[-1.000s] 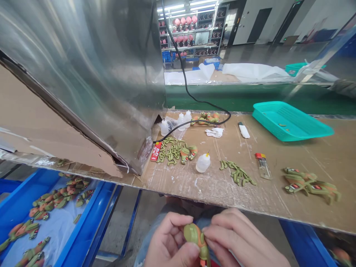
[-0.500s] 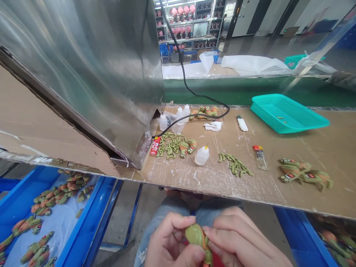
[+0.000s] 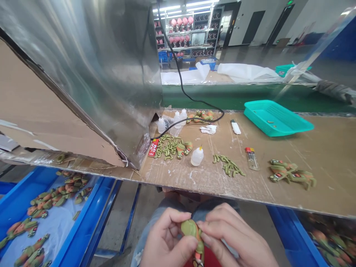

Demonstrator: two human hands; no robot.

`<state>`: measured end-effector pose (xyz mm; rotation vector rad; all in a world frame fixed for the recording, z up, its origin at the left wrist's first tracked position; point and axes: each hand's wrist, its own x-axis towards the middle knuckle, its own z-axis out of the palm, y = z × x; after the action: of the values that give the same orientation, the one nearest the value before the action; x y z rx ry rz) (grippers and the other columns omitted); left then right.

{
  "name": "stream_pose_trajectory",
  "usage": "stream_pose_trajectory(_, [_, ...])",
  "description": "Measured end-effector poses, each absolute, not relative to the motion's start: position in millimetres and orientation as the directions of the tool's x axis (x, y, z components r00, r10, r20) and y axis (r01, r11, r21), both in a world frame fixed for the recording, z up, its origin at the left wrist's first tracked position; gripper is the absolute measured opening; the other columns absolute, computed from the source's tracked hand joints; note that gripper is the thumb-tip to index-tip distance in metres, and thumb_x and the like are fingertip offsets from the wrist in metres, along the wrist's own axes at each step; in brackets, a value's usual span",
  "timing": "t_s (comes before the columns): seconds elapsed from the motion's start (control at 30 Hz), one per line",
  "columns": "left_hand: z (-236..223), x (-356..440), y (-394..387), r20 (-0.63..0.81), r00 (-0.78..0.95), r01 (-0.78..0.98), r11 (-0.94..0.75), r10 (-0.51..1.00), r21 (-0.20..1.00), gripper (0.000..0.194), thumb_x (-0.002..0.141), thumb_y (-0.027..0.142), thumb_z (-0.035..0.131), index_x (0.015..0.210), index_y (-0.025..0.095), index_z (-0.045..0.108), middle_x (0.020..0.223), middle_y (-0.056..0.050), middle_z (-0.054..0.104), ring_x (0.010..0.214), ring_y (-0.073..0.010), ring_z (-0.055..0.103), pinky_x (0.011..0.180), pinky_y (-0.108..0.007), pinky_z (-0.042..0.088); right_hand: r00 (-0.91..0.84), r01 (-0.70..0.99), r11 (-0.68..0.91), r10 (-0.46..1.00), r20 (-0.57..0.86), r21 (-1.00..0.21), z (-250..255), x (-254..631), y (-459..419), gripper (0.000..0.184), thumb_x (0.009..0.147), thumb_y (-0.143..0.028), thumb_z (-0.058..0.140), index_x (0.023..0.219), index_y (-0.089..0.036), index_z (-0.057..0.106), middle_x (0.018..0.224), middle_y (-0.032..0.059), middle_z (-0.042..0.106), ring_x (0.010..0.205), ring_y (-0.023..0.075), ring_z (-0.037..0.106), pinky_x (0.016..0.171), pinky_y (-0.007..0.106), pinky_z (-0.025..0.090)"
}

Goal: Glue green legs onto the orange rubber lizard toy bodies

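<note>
Low in the view, over my lap, a small green-and-orange toy figure [image 3: 189, 229] is between my two hands. My left hand [image 3: 168, 239] grips its rounded green part between thumb and fingers. The fingertips of my right hand [image 3: 230, 233] are pinched together against the figure's other side; any small piece between them is hidden. Its dark-and-white marked end points downward, below my left thumb. On the bench beyond lie a white squeeze bottle [image 3: 197, 156] with a yellow tip, a pile of thin green pieces [image 3: 228, 165] and another green heap [image 3: 167, 147].
A turquoise basket [image 3: 278, 128] stands at the back right of the cardboard-covered bench [image 3: 172, 174]. Finished-looking figures [image 3: 290, 173] lie at right. A black cable [image 3: 191, 97] crosses the back. Blue bins [image 3: 75, 226] with figures flank my legs. A metal housing [image 3: 111, 74] rises left.
The camera view has shifted a little, so the bench things sit slightly further left. Both hands keep hold of the toy figure, and more of its lower marked end shows.
</note>
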<state>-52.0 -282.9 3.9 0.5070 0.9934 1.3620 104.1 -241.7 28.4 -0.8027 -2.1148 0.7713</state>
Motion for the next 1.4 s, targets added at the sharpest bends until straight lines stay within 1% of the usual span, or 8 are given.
stream_pose_trajectory(0.07, [4,-54,-279,-0.279,-0.113,-0.510,0.185,0.954,0.840,0.023,0.060,0.026,0.080,0.077,0.018,0.067,0.061,0.002,0.069,0.056,-0.0080,0.059,0.049,-0.016,0.044,-0.515,0.321,0.635,0.740,0.433,-0.703,23,105,-239,0.016,0.090,-0.033,0.054,0.104,-0.024,0.057,0.093,0.0045,0.062,0.086,0.0184,0.060,0.070,0.025,0.053])
stream_pose_trajectory(0.2, [2,-51,-273,-0.290,-0.092,-0.489,0.211,0.953,0.847,0.027,0.067,0.027,0.076,0.079,0.020,0.053,0.057,0.005,0.065,0.045,-0.0052,0.052,0.043,-0.016,0.040,-0.591,0.320,0.712,0.666,0.456,-0.625,9,106,-241,0.070,0.077,-0.056,0.063,0.134,-0.024,0.037,0.124,0.0084,0.056,0.112,0.0235,0.053,0.091,0.028,0.048])
stream_pose_trajectory(0.4, [-9,-38,-268,-0.274,-0.116,-0.315,0.227,0.955,0.922,0.026,0.073,0.040,0.066,0.079,0.022,0.048,0.064,0.002,0.066,0.051,-0.0130,0.060,0.038,-0.020,0.047,-0.476,0.537,0.609,0.790,0.386,-0.584,-3,128,-229,0.067,0.073,-0.040,0.072,0.129,-0.024,0.038,0.118,0.0055,0.059,0.103,0.0199,0.059,0.084,0.026,0.051])
stream_pose_trajectory(0.6, [-17,-51,-250,-0.109,-0.296,0.003,0.115,0.949,0.993,0.025,0.071,0.040,0.065,0.087,0.020,0.059,0.080,-0.006,0.069,0.061,-0.0190,0.062,0.043,-0.027,0.050,-0.187,0.867,0.376,0.853,0.487,-0.326,-35,216,-149,0.045,0.084,-0.038,0.054,0.118,-0.010,0.049,0.103,0.0167,0.059,0.098,0.0308,0.053,0.083,0.049,0.045])
stream_pose_trajectory(0.73, [-14,-64,-240,0.003,-0.373,0.209,0.081,0.928,0.975,0.023,0.070,0.039,0.066,0.085,0.021,0.064,0.078,-0.004,0.070,0.062,-0.0205,0.062,0.046,-0.027,0.047,-0.152,0.937,0.301,0.812,0.563,-0.180,-54,263,-114,0.034,0.085,-0.038,0.057,0.110,-0.015,0.054,0.104,0.0084,0.057,0.103,0.0273,0.050,0.091,0.051,0.036])
stream_pose_trajectory(0.97, [-11,-75,-206,0.219,-0.318,0.611,0.023,0.923,0.791,0.018,0.076,0.032,0.060,0.090,0.022,0.066,0.068,-0.002,0.064,0.058,-0.0224,0.057,0.060,-0.035,0.045,-0.070,0.946,0.264,0.729,0.681,-0.186,-48,274,-111,0.022,0.089,-0.026,0.048,0.100,-0.010,0.056,0.111,0.0190,0.051,0.115,0.0374,0.037,0.093,0.060,0.029])
stream_pose_trajectory(1.17, [-16,-71,-153,0.319,-0.146,0.842,-0.052,0.937,0.537,0.033,0.083,0.025,0.049,0.113,0.017,0.059,0.102,-0.012,0.060,0.100,-0.0302,0.053,0.088,-0.047,0.041,-0.310,0.763,0.571,0.734,0.604,-0.302,-43,212,-134,0.015,0.091,-0.023,0.045,0.089,-0.019,0.060,0.090,0.0074,0.058,0.087,0.0239,0.051,0.076,0.039,0.044])
stream_pose_trajectory(1.4, [-19,-56,-122,0.317,-0.139,0.946,0.031,0.938,0.323,0.043,0.084,0.030,0.049,0.122,0.012,0.054,0.102,-0.015,0.053,0.096,-0.0334,0.048,0.082,-0.051,0.044,-0.344,0.679,0.593,0.777,0.527,-0.433,-55,186,-132,0.008,0.087,-0.015,0.051,0.082,-0.015,0.056,0.090,0.0099,0.053,0.083,0.0261,0.046,0.068,0.041,0.041])
